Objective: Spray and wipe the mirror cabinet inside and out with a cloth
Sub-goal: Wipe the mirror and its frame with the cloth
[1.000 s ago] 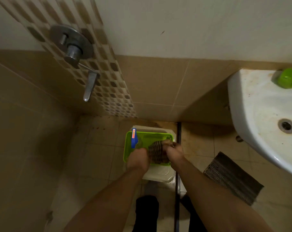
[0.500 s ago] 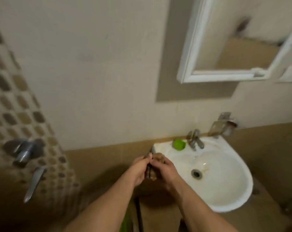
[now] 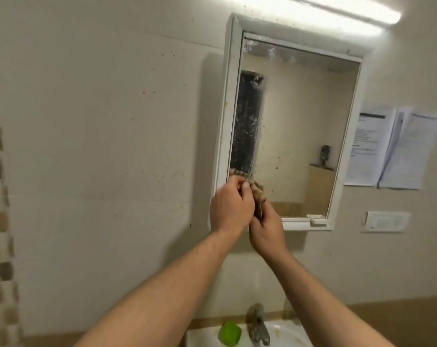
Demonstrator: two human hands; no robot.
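Observation:
A white-framed mirror cabinet (image 3: 337,146) hangs on the wall ahead, its door closed and its glass speckled with droplets and spots. Both of my hands are raised in front of its lower left corner. A bunched brown cloth (image 3: 258,200) sits between them. My left hand (image 3: 231,206) grips the cloth from the left and my right hand (image 3: 267,230) holds it from below. Whether the cloth touches the glass I cannot tell. No spray bottle is in view.
A white sink (image 3: 287,334) with a metal tap (image 3: 257,324) and a green object (image 3: 230,333) lies below. Papers (image 3: 392,149) and a switch plate (image 3: 386,221) are on the wall at right. A tube light (image 3: 337,11) runs above.
My view swung up from the floor tray, past the sink, to the mirror cabinet. Both hands rose with the cloth from the green tray to the cabinet's lower left corner.

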